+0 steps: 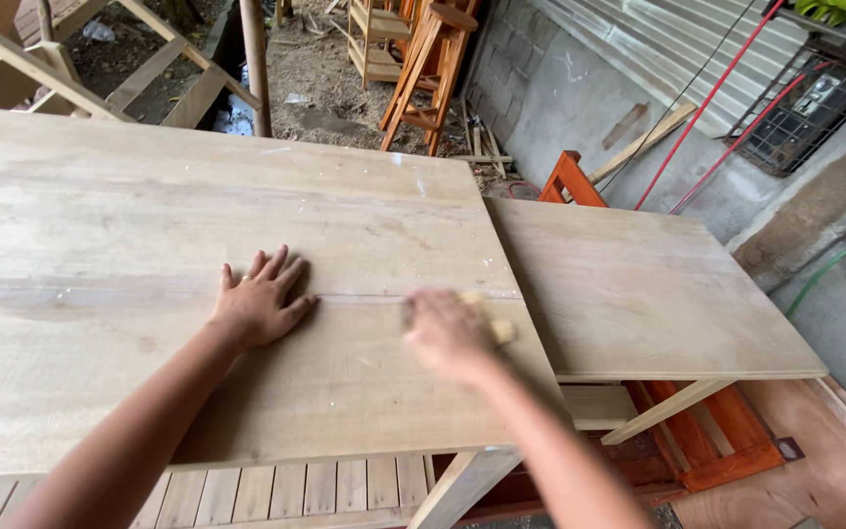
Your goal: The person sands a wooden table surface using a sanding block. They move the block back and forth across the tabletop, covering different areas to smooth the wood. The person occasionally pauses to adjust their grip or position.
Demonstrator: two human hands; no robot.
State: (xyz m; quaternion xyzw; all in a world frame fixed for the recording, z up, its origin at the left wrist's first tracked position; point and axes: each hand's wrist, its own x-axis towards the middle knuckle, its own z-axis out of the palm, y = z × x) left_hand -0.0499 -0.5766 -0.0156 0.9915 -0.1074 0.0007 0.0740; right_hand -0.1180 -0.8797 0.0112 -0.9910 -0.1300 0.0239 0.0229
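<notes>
On the pale wooden worktop (129, 196), long axis running left to right, a seam line crosses toward the right edge, where a second lower panel (638, 294) adjoins. Left hand (261, 299) lies flat, fingers spread, palm down beside the seam. Right hand (447, 333), motion-blurred, closed around a small tan block (496, 328), mostly hidden, near the right edge; orientation unclear.

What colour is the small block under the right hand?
Pale tan, like the bare wood; the small block under the blurred right hand shows only in the head view.
</notes>
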